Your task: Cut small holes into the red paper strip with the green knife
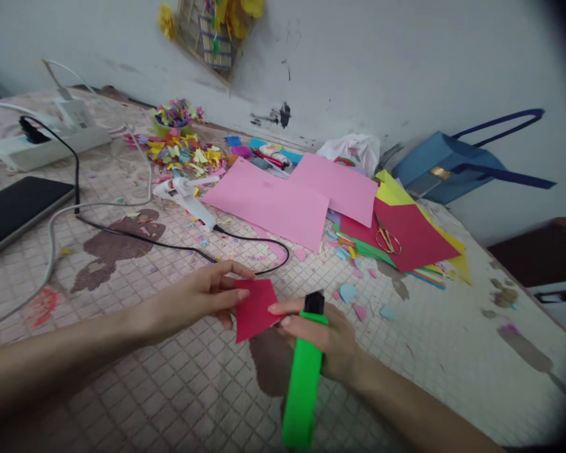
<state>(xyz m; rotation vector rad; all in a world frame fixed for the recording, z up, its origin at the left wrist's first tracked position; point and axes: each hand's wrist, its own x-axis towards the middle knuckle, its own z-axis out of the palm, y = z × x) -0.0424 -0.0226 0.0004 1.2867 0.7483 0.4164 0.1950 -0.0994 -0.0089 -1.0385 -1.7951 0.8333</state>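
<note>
A small piece of red paper [257,309] is held up above the tablecloth between my two hands. My left hand [219,292] pinches its left edge between thumb and fingers. At the paper's right edge are the thumb and index fingertip of my right hand [327,336]. That same hand also has a long green tool [306,377] with a black end, which looks like a utility knife, lying across its fingers and pointing down toward me. The fingers behind the paper are partly hidden.
Beyond my hands lie a white glue gun [186,201] with a black cord, pink sheets [268,198], gold-handled scissors [387,240] on red paper [415,233], and heaped paper scraps [183,154]. A power strip [47,148] and dark tablet [21,211] are left; a blue bag [448,167] is right.
</note>
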